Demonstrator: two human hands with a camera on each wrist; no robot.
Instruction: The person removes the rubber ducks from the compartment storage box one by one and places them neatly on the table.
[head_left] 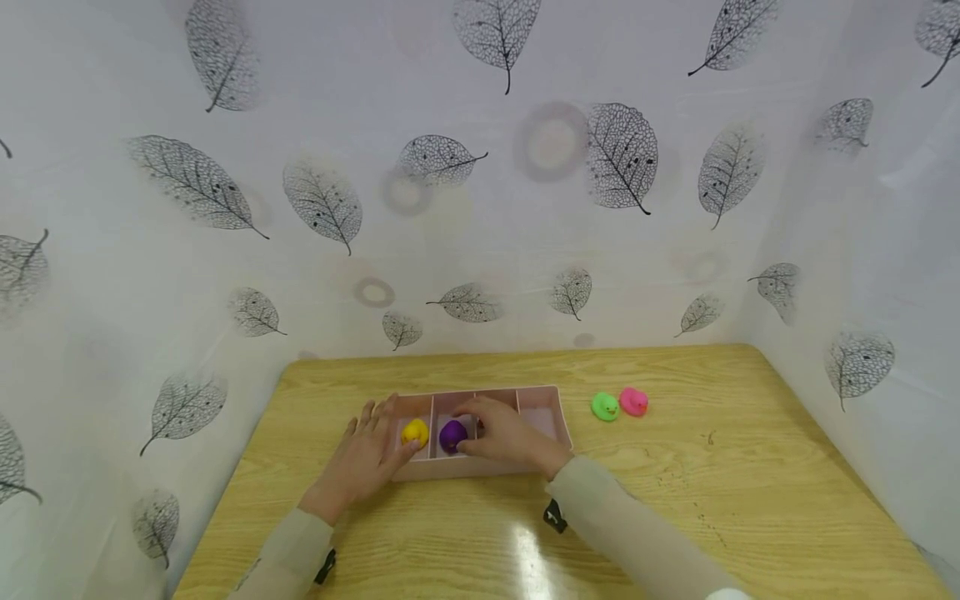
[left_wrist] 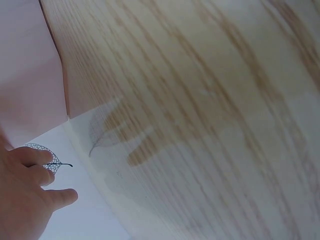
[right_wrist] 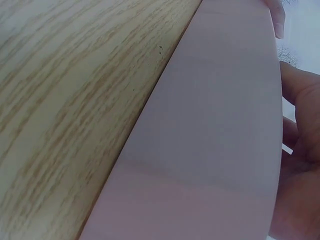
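Observation:
A pale pink divided box (head_left: pixel 480 469) lies on the table, split into compartments in a row. In its leftmost compartment sits a yellow toy duck (head_left: pixel 415 432). My left hand (head_left: pixel 360 462) rests with outstretched fingers along the box's left end, its thumb reaching over the front rim beside the yellow duck. One compartment over is a purple toy duck (head_left: pixel 453 436). My right hand (head_left: pixel 510 433) reaches over the front wall and holds the purple duck between thumb and curled fingers. In the right wrist view, the box's front wall (right_wrist: pixel 200 125) hides the ducks.
A green toy duck (head_left: pixel 605 407) and a pink toy duck (head_left: pixel 634 402) stand side by side on the wooden table (head_left: pixel 712 467), right of the box. A white leaf-patterned sheet (head_left: pixel 480 225) surrounds the table at the back and sides.

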